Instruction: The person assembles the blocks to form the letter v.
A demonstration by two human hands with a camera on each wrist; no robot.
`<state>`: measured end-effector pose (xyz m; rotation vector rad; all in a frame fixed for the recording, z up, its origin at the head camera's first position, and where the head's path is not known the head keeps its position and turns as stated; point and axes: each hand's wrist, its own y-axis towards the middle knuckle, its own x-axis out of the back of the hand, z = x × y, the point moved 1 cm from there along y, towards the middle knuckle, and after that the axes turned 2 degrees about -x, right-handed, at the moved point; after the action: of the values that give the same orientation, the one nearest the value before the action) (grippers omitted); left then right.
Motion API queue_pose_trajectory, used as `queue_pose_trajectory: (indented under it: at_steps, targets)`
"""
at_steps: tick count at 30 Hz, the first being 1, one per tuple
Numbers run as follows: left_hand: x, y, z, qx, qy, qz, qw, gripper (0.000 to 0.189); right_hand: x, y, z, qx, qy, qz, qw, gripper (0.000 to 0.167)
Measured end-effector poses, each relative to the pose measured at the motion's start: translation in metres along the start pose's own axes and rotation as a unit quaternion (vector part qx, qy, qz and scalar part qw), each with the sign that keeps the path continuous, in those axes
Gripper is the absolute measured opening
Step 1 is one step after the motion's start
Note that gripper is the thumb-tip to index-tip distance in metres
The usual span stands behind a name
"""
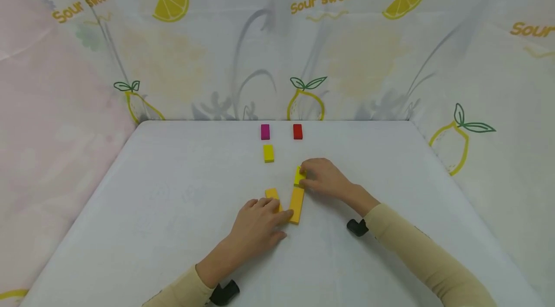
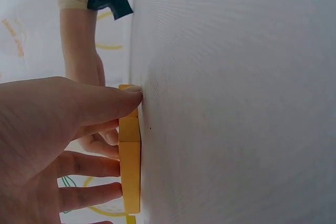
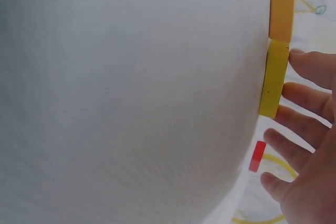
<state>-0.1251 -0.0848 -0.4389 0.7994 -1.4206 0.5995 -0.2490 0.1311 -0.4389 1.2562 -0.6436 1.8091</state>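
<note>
Nearest me, the left hand (image 1: 259, 227) rests spread fingers on a left orange block (image 1: 271, 193); beyond it on the counter (image 1: 130, 201) lie a magenta block (image 1: 265, 132) and a lone yellow block (image 1: 269, 153). Between the hands, a right orange block (image 1: 297, 203) meets a second yellow block (image 1: 297, 178), which the right hand (image 1: 327, 177) touches, unclamped, fingertips only. Beyond: a red block (image 1: 297, 132).

The table (image 1: 151, 191) is free leftward; blocks (image 1: 297, 206) obstruct centrally.

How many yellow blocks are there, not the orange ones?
2. One yellow block lies nearer than the purple block; the other yellow block is at the right hand, by an orange block's end. Others could be hidden.
</note>
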Motion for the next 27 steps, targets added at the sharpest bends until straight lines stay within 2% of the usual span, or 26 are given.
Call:
queue_pose_trajectory:
  at_steps: [6, 15, 27]
  targets:
    - [0.0001, -0.0003, -0.0004, 0.001, -0.002, 0.005, 1.0000, 0.048, -0.0022, -0.0011, 0.0000, 0.010, -0.011, -0.006, 0.9999, 0.020]
    - [0.0005, -0.0009, -0.0010, 0.004, -0.005, 0.002, 1.0000, 0.048, -0.0028, -0.0025, 0.0020, -0.003, -0.019, 0.003, 0.9998, 0.018]
    - [0.0004, 0.0004, -0.0019, 0.003, 0.000, -0.003, 1.0000, 0.047, -0.0041, -0.0046, 0.0017, -0.002, 0.001, 0.011, 0.9999, 0.018]
